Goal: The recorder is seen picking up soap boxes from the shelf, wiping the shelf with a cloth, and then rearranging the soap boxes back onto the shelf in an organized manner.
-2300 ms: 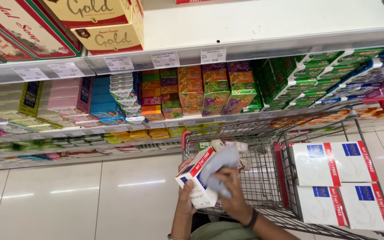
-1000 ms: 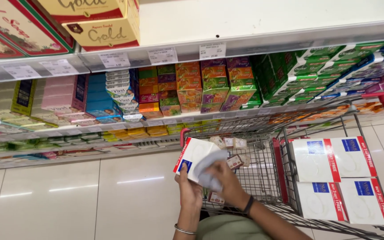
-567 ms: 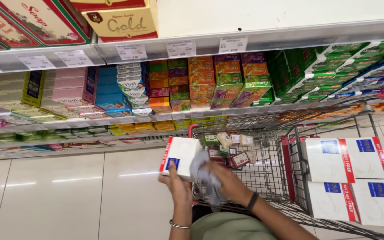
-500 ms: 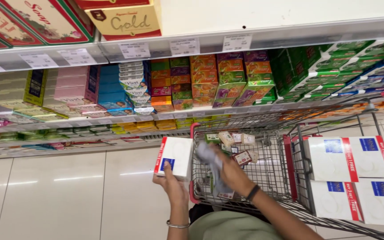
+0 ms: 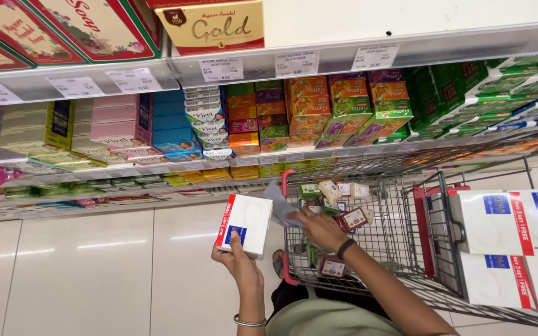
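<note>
My left hand (image 5: 239, 262) holds a white soap multipack box (image 5: 245, 224) with a red stripe and blue patch, raised in front of me beside the trolley. My right hand (image 5: 320, 229) grips a grey cloth (image 5: 279, 205) just right of the box, over the trolley's near end. A dark band sits on my right wrist, a thin bangle on my left.
A metal shopping trolley (image 5: 418, 205) with red trim holds small soap packets (image 5: 337, 193). Several white boxes like the held one (image 5: 512, 242) lie stacked at its right. Shelves of coloured soap cartons (image 5: 306, 112) with price tags run across the top. Pale tiled floor lies below left.
The box moved left with my left hand, away from my right hand. My right hand lifted the cloth off the box and shifted over the trolley.
</note>
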